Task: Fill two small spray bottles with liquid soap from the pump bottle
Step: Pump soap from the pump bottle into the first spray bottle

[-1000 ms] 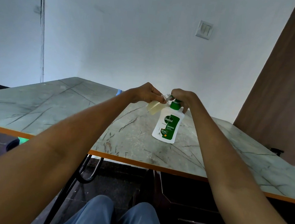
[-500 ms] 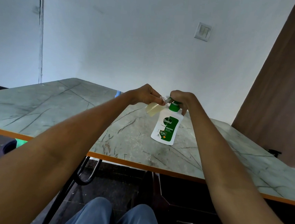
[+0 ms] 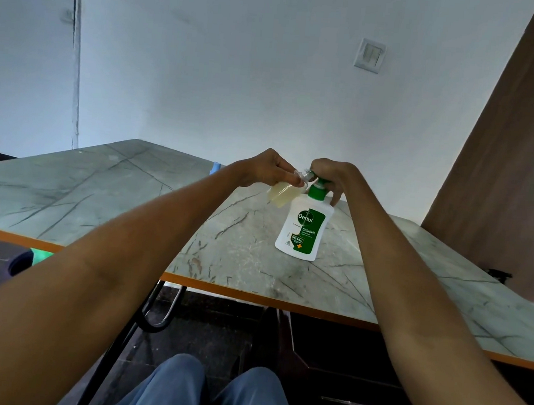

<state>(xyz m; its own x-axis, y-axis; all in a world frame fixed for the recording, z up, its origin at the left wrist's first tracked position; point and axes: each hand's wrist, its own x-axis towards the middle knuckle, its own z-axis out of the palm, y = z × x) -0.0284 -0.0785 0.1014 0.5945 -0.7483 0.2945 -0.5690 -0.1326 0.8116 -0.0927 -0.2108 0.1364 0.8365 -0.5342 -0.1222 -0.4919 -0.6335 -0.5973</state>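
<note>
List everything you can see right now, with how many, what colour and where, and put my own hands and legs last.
Dettol pump bottle: one, white with green label and pump, standing on the table.
Small spray bottle: one, clear with pale yellow liquid, tilted, mouth by the pump nozzle.
Table: one, grey-green marble pattern, orange edge.
Wall switch: one, white, on the wall.
Wooden panel: one, brown, right side.
Blue object: one, behind the left forearm, unclear.
Left hand: holds the spray bottle.
Right hand: on the pump head.
Legs: two, blue trousers, bottom.

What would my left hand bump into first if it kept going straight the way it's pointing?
Probably the pump bottle: your left hand, holding the small spray bottle, points right toward its green pump, where your right hand sits. Depth is unclear.
</note>
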